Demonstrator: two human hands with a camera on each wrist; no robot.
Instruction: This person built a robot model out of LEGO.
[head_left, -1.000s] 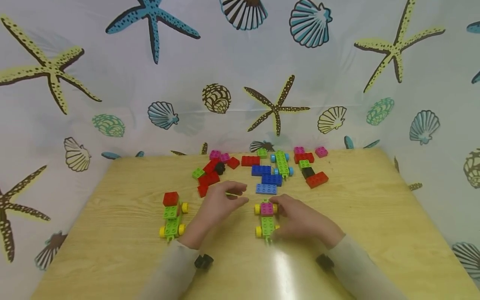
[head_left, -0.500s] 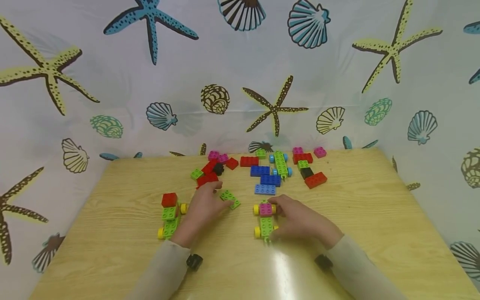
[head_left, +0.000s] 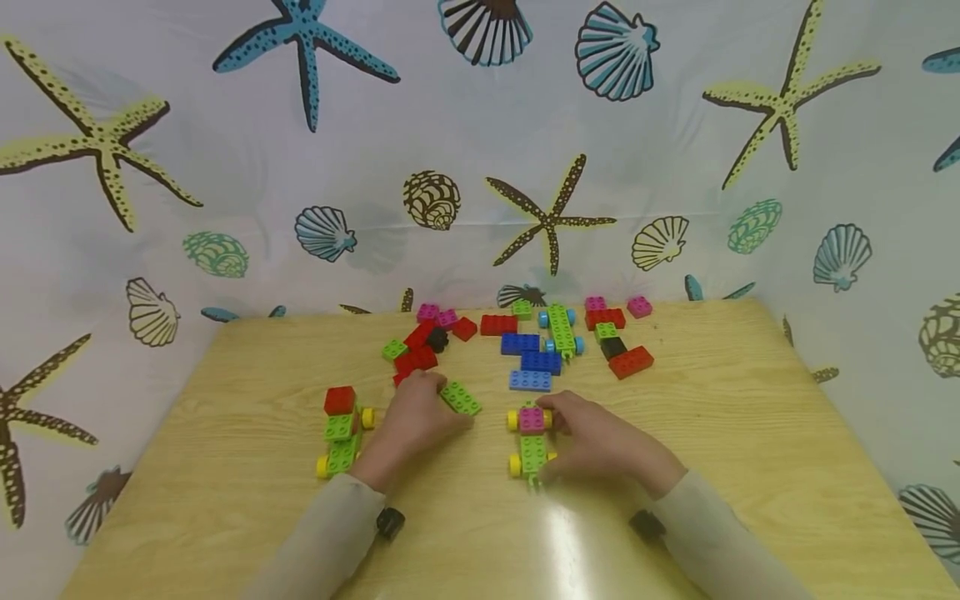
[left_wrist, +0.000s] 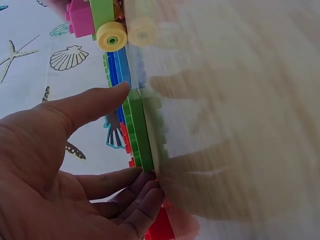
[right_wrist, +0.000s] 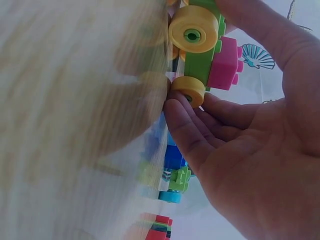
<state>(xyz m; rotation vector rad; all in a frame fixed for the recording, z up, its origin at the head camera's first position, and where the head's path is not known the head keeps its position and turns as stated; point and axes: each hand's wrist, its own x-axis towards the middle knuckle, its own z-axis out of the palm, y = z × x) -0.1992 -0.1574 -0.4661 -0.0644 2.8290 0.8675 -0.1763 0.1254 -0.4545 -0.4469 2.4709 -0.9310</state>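
A flat green brick (head_left: 460, 398) lies on the wooden table (head_left: 750, 417). My left hand (head_left: 429, 408) pinches it by its ends; in the left wrist view the thumb (left_wrist: 90, 107) is on one end of the green brick (left_wrist: 142, 132) and the fingers (left_wrist: 135, 187) on the other. My right hand (head_left: 570, 437) grips a small green car (head_left: 533, 450) with yellow wheels and a pink brick (head_left: 533, 419) on top. In the right wrist view its fingers (right_wrist: 187, 122) curl under the car's yellow wheel (right_wrist: 193, 34) and pink brick (right_wrist: 225, 57).
A second green car with a red brick (head_left: 341, 429) stands left of my left hand. Several loose bricks lie along the table's far edge: red (head_left: 416, 358), blue (head_left: 536, 360), pink (head_left: 641, 305), another red (head_left: 632, 360), and a green chassis with blue wheels (head_left: 564, 327). A seashell curtain hangs behind.
My left hand drew back to the left, uncovering the green brick on the table, and its fingers now pinch that brick. The right hand and its car stayed put.
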